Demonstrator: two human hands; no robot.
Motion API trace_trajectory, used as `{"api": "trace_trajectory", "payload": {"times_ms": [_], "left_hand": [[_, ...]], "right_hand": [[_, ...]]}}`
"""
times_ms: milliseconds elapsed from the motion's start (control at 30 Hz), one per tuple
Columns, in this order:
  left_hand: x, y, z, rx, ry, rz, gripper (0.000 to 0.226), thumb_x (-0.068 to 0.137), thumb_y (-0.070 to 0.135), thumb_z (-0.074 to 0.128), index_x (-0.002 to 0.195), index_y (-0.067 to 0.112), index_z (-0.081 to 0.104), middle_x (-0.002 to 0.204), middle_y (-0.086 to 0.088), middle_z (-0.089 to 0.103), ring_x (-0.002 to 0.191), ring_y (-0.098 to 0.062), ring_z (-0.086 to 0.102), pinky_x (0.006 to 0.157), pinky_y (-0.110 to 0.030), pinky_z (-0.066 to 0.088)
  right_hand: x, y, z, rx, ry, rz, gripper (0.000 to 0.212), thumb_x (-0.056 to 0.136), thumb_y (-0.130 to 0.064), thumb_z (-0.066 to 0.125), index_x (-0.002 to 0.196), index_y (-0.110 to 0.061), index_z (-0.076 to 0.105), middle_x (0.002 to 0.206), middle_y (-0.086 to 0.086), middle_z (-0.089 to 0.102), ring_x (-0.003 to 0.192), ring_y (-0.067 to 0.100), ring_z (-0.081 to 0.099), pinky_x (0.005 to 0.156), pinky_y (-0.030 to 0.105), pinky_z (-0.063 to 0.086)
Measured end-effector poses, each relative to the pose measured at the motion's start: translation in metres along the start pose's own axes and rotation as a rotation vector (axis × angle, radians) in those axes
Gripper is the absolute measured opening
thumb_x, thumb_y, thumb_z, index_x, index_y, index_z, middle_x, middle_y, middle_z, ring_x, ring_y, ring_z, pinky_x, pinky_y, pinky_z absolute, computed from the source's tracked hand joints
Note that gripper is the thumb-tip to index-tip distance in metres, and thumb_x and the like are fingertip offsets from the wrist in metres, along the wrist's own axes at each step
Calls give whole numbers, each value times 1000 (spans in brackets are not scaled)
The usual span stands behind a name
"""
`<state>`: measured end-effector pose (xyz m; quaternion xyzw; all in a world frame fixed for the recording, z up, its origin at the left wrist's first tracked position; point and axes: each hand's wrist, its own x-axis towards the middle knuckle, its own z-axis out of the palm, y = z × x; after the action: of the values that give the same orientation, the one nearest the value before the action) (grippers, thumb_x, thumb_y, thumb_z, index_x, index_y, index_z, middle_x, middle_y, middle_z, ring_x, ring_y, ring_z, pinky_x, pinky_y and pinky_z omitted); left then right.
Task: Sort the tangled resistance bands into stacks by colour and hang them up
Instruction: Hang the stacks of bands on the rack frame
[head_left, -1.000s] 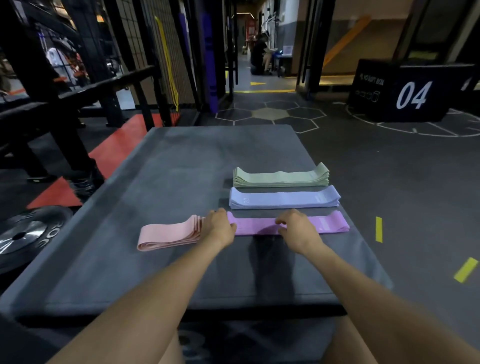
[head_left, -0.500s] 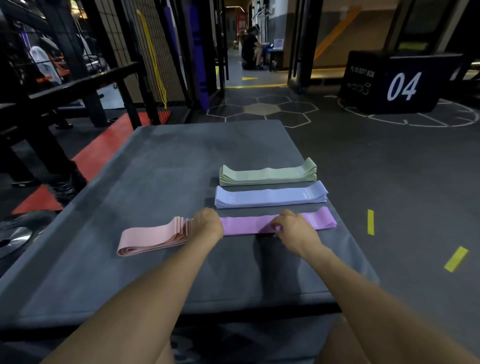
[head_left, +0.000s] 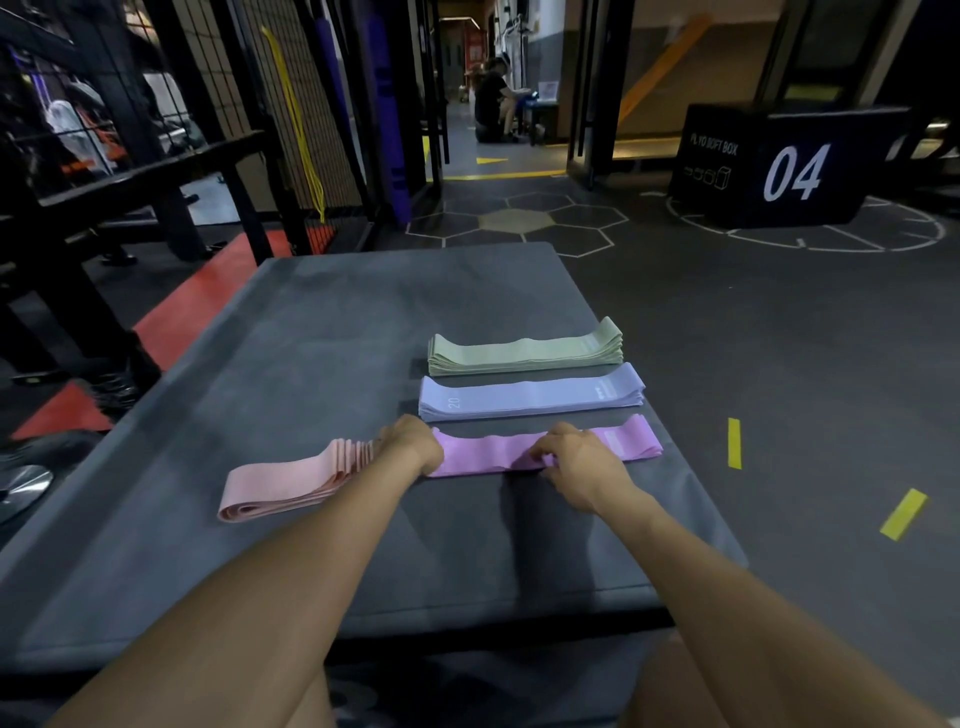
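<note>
Four flat stacks of bands lie on the grey padded platform (head_left: 322, 364). A green stack (head_left: 524, 349) is farthest, then a blue stack (head_left: 530, 397), then a purple stack (head_left: 488, 454) nearest me. A pink stack (head_left: 288, 480) lies to the left of the purple one. My left hand (head_left: 410, 441) grips the left end of the purple stack, right beside the fanned end of the pink one. My right hand (head_left: 576, 462) pinches the purple stack near its middle, lifting its front edge slightly. The right end of the purple stack lies free on the platform.
A black wire cage wall (head_left: 311, 104) with a hanging yellow band (head_left: 298, 124) stands at the back left. A black box marked 04 (head_left: 779, 166) sits on the floor at the right. A weight plate (head_left: 23, 491) lies at the left. A person (head_left: 491, 98) sits far back.
The view has shifted a little. My right hand has curled tighter on the purple stack and bunched its front edge. My left hand stays at the stack's left end.
</note>
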<state>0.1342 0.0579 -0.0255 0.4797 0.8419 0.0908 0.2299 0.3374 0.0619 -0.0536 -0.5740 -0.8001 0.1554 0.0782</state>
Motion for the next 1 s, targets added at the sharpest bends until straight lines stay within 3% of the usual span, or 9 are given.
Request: {"api": "trace_trajectory", "payload": {"times_ms": [100,167,233,300,367,500,633,767,1000], "left_hand": [[2,1,-5,-182,-63,16,31,89,9,53,117,-4,53,110,-19,60,94,-32,62,80,-35,52],[3,0,-12,-334,-109,-13,29,89,7,54,116,-5,52,100,-17,56,78,-29,58,63,-33,51],[5,-4,-18,-503,-164,-55,27,87,-1,57,113,-3,54,96,-15,54,79,-25,55,58,-27,48],[4,-8,-22,-640,-210,-101,10,86,-4,58,95,1,57,83,-10,56,71,-19,54,56,-24,45],[-1,-11,-24,-763,-268,-149,15,87,-2,58,76,7,53,73,-5,53,63,-13,50,53,-21,44],[-8,-15,-29,-979,-375,-242,17,89,1,57,73,5,53,70,-6,51,61,-12,47,36,-16,47],[-9,-18,-33,-1091,-376,-267,17,88,1,56,72,3,53,67,-9,53,62,-14,48,38,-19,50],[-14,-9,-33,-1144,-351,-196,16,88,0,56,72,3,55,45,-6,59,57,-14,55,40,-16,50],[-28,46,-24,-975,-370,-13,13,88,2,59,77,9,56,74,-4,57,65,-9,54,47,-13,51]], "right_hand": [[1,0,-1,-5,-10,-3,32,93,-12,47,119,-25,62,125,3,48,113,28,48,90,37,47],[1,0,-1,-6,-11,-6,32,94,-12,47,119,-24,62,126,4,48,114,28,48,91,38,47],[0,1,-1,-2,-7,-8,32,94,-13,45,118,-24,63,126,4,49,113,29,48,91,37,46],[0,2,-1,6,-3,-14,32,95,-12,44,118,-24,63,126,4,49,113,28,48,91,37,46],[0,2,0,12,1,-24,33,94,-12,44,117,-25,63,125,4,50,112,28,49,90,36,46],[0,4,1,11,5,-32,34,94,-10,44,116,-26,63,124,3,50,111,28,49,90,38,47],[0,5,1,15,6,-41,34,95,-11,43,117,-26,63,124,3,49,112,28,49,90,37,47],[0,5,-1,12,-10,-53,33,96,-13,42,117,-26,63,125,3,49,113,28,48,89,39,48],[1,9,-15,30,-77,-83,34,92,-10,46,119,-23,63,127,3,51,111,26,53,88,29,45]]}}
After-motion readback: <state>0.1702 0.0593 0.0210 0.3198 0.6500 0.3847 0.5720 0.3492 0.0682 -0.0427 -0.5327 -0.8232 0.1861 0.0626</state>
